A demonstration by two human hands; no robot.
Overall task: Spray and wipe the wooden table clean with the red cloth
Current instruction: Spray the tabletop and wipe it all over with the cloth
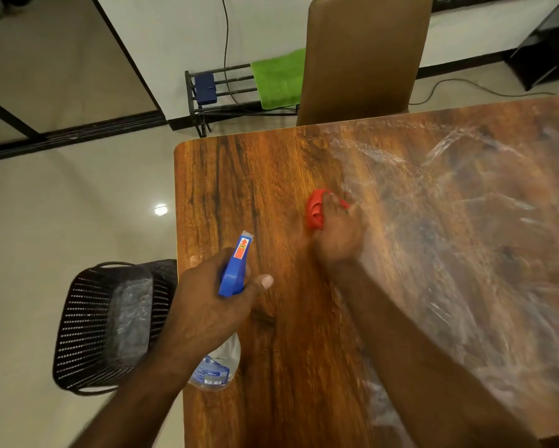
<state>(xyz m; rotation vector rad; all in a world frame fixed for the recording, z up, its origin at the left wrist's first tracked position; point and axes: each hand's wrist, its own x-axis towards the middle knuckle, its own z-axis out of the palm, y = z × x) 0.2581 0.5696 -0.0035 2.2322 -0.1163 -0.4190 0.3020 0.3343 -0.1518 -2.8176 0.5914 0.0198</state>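
Red cloth (315, 210) bunched in fingers (334, 206) of right hand (338, 236); left hand (207, 305) grips spray bottle (236, 266). Desk (271, 176) streaky at frame right, left part looks undone.

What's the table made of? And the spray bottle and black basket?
Table: wood or wood-look laminate, glossy; grain streaks and glare show. Spray bottle: see-through plastic, with a blue plastic head. Basket: probably black plastic, moulded with rows of holes.
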